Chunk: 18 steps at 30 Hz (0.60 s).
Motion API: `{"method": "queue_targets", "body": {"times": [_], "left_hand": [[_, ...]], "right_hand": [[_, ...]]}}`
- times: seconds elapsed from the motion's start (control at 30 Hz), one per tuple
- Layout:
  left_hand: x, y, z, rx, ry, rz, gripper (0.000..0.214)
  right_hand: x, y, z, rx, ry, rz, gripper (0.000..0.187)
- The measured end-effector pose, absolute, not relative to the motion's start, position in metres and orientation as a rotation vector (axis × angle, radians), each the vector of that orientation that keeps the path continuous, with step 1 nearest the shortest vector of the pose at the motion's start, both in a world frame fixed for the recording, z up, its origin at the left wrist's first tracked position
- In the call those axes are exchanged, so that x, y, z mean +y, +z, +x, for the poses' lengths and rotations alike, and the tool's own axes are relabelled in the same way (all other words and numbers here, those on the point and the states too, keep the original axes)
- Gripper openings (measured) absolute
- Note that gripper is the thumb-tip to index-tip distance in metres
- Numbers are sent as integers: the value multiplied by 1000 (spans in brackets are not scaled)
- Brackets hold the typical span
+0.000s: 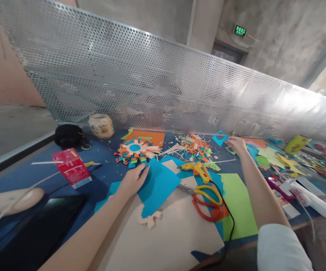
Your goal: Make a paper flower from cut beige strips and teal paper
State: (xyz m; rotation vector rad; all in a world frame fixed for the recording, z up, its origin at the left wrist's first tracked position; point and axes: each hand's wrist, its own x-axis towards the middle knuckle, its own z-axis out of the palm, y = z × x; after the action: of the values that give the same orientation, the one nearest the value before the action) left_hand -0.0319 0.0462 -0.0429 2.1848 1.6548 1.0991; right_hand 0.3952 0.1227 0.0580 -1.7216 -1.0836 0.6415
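My left hand is closed on the left edge of a blue sheet of paper, which has a ragged lower end. At the back, my right hand reaches out with its fingertips pinched at the edge of a small blue paper scrap with a round hole. Beyond my left hand lies a fringed paper flower with a blue round centre. Right of the blue sheet are a yellow hot glue gun and scissors with yellow and red handles.
A heap of paper clippings lies before the perforated metal screen. Green paper sits at right, with a black cord crossing it. On the left are a red packet, a dark tablet, a twine roll and a black round object.
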Motion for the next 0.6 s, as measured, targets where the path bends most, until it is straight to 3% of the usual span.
{"method": "queue_targets", "body": {"times": [0.2, 0.37, 0.53, 0.6], "left_hand": [[46, -45, -32, 1650, 1146, 2228, 35], [44, -46, -31, 1562, 1090, 2313, 32], [27, -30, -25, 1691, 1483, 2295, 31], [14, -21, -19, 1540, 1404, 2313, 26]], "right_hand": [[93, 61, 373, -1088, 710, -1503, 20], [55, 59, 327, -1229, 788, -1312, 27], [28, 48, 266, -1351, 743, -1183, 28], [19, 40, 244, -1393, 698, -1139, 23]]}}
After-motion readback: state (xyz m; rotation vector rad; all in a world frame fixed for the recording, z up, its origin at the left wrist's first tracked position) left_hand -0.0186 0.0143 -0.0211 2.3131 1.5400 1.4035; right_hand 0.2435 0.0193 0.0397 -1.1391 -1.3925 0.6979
